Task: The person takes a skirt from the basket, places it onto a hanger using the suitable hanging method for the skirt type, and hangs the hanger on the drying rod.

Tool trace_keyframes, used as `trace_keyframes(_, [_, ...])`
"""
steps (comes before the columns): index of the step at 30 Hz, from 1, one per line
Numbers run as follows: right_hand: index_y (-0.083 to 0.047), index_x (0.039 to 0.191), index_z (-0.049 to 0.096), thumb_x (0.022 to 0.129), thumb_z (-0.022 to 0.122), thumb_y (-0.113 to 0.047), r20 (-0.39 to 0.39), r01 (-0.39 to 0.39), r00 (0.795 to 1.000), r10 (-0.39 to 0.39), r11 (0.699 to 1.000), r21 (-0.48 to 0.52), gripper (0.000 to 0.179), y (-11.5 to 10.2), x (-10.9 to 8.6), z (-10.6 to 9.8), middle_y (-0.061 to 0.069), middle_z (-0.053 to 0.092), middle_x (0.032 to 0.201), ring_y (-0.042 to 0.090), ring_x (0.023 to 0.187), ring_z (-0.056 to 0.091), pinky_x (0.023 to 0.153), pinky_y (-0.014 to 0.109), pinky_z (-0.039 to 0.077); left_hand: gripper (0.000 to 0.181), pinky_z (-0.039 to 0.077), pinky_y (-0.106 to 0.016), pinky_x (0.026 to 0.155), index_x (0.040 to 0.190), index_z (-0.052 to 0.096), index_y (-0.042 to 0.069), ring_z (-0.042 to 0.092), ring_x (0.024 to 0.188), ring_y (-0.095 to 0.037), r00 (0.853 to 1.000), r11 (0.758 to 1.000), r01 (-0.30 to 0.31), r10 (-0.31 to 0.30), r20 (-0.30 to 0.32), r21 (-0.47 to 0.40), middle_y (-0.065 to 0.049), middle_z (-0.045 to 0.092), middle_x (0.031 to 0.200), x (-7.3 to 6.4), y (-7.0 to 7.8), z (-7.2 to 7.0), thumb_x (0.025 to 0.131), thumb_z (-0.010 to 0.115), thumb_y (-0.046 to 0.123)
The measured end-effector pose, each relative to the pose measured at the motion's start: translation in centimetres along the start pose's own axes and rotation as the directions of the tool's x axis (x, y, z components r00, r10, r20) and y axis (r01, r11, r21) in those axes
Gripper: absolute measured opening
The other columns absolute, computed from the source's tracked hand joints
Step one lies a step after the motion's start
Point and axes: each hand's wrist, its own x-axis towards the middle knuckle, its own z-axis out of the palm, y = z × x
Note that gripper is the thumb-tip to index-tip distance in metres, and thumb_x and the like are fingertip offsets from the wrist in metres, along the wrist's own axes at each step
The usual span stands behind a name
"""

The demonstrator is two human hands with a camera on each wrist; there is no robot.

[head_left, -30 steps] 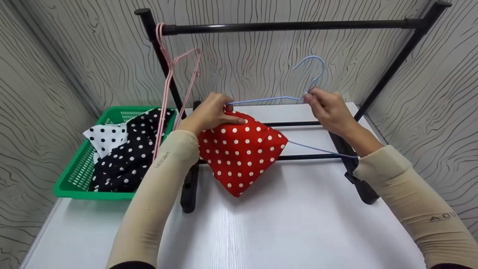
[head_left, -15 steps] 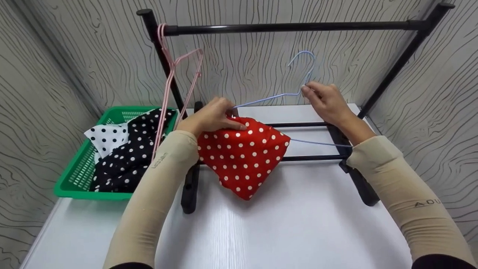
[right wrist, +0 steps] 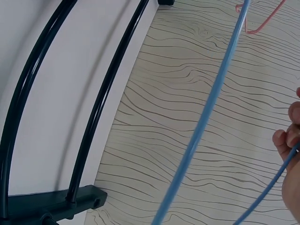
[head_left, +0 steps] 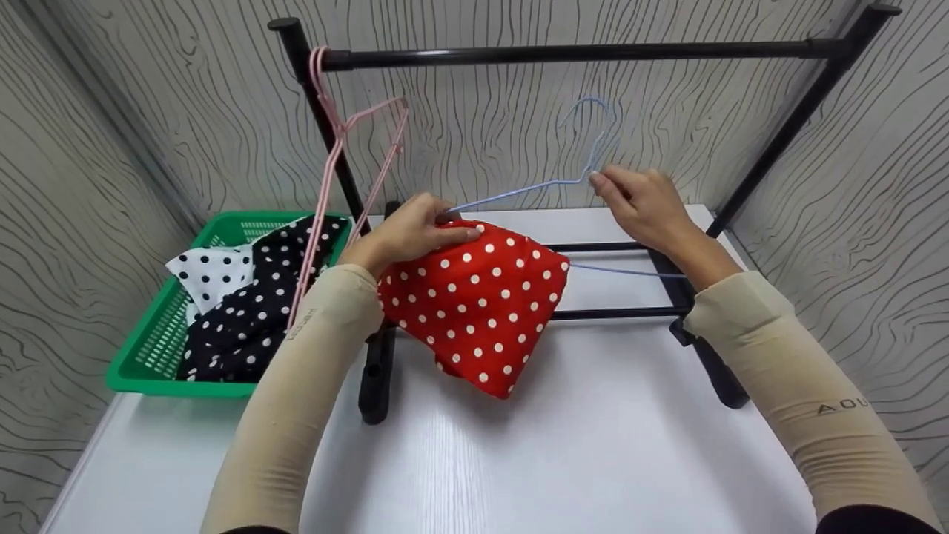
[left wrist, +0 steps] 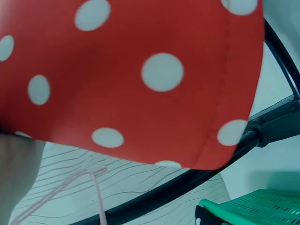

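Observation:
My right hand (head_left: 641, 204) pinches a blue wire hanger (head_left: 511, 194) just below its hook, which points upward. In the right wrist view the fingers of that hand curl round the blue wire. My left hand (head_left: 415, 230) holds a red cloth with white dots (head_left: 482, 297) by its upper edge, thumb in front. The hanger's left end goes behind the left hand and the cloth. Its lower bar comes out past the cloth's right corner. Red cloth fills most of the left wrist view, so the left fingertips are hidden there.
A black rack (head_left: 563, 53) stands on the white table (head_left: 578, 445), two low bars behind the cloth. Pink hangers (head_left: 326, 178) hang at its left end. Left of it, a green basket (head_left: 185, 387) holds a black dotted cloth (head_left: 245, 319) and a white dotted cloth (head_left: 215, 273).
The hanger's hook and my right hand have shifted left, with the hook slightly higher. The cloth's lower corner has swung to the right. Both hands keep their hold.

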Motion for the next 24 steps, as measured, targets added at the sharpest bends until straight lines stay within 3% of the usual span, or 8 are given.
trace_keyframes(7, [-0.007, 0.098, 0.066, 0.109, 0.049, -0.032, 0.036, -0.081, 0.996, 0.082, 0.996, -0.023, 0.033, -0.5, -0.9, -0.2, 0.001, 0.048, 0.065, 0.017, 0.058, 0.041, 0.056, 0.03, 0.034, 0.036, 0.056, -0.029, 0.062, 0.09, 0.072, 0.009, 0.066, 0.067, -0.02, 0.995, 0.996, -0.064, 0.059, -0.086, -0.059, -0.007, 0.069, 0.079, -0.3, -0.7, -0.1, 0.099, 0.066, 0.044])
trace_keyframes(12, [-0.007, 0.088, 0.061, 0.109, 0.05, -0.033, 0.0, -0.116, 0.993, 0.116, 0.993, -0.027, 0.035, -0.4, -1.4, -0.4, 0.0, 0.044, 0.064, 0.016, 0.057, 0.039, 0.055, 0.03, 0.031, 0.034, 0.058, -0.03, 0.062, 0.092, 0.073, 0.01, 0.068, 0.068, -0.02, 0.988, 0.996, -0.062, 0.052, -0.143, -0.068, -0.006, 0.07, 0.08, -0.4, -1.3, 0.0, 0.101, 0.065, 0.042])
trace_keyframes(17, [-0.005, 0.073, 0.058, 0.108, 0.052, -0.02, -0.102, -0.06, 0.993, 0.065, 0.997, 0.055, 0.038, 0.0, -1.4, -0.7, -0.001, 0.045, 0.058, 0.01, 0.051, 0.033, 0.05, 0.025, 0.027, 0.035, 0.051, -0.03, 0.067, 0.09, 0.071, 0.011, 0.061, 0.072, -0.018, 0.982, 0.996, -0.091, 0.089, -0.168, -0.001, -0.004, 0.066, 0.08, -0.3, -1.6, 0.3, 0.102, 0.062, 0.042])
trace_keyframes(20, [-0.005, 0.069, 0.059, 0.108, 0.051, -0.017, -0.146, -0.041, 0.988, 0.055, 0.994, 0.101, 0.041, 0.2, -1.0, -0.9, -0.003, 0.046, 0.057, 0.005, 0.049, 0.032, 0.047, 0.022, 0.026, 0.034, 0.049, -0.031, 0.07, 0.098, 0.074, 0.014, 0.059, 0.076, -0.017, 0.976, 0.994, -0.104, 0.106, -0.189, 0.018, -0.003, 0.065, 0.082, -0.2, -1.7, 0.6, 0.104, 0.057, 0.042])
trace_keyframes(24, [-0.005, 0.072, 0.061, 0.109, 0.051, -0.02, -0.134, -0.072, 0.987, 0.083, 0.994, 0.086, 0.042, 0.0, -0.8, -1.0, -0.003, 0.045, 0.057, 0.007, 0.049, 0.034, 0.046, 0.021, 0.025, 0.036, 0.053, -0.031, 0.069, 0.103, 0.075, 0.018, 0.064, 0.076, -0.018, 0.97, 0.995, -0.095, 0.091, -0.226, -0.007, -0.002, 0.068, 0.084, -0.2, -1.9, 0.9, 0.107, 0.05, 0.043])
